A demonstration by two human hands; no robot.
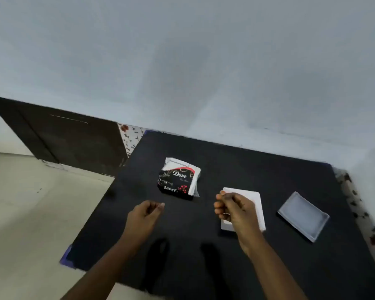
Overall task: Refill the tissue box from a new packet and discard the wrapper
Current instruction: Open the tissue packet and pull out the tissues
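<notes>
Two bare hands hover over a black table with a tissue packet, a box and its lid.

Lower centre-left, the left hand [144, 214] hangs above the table [268, 180], fingers loosely curled, holding nothing. Mid-frame lies the black "Dove" tissue packet [178, 178], white tissues showing at its open end. Right of centre, the right hand [233, 210], fingers curled in and empty, hovers over the white tissue box [256, 197]. Farther right rests the clear lid [303, 215], apart from the box.

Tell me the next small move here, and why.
Probably reach the left hand forward to the tissue packet: both hands look empty, and the packet lies on the black table with tissues still in its wrapper, beside the white box.
</notes>
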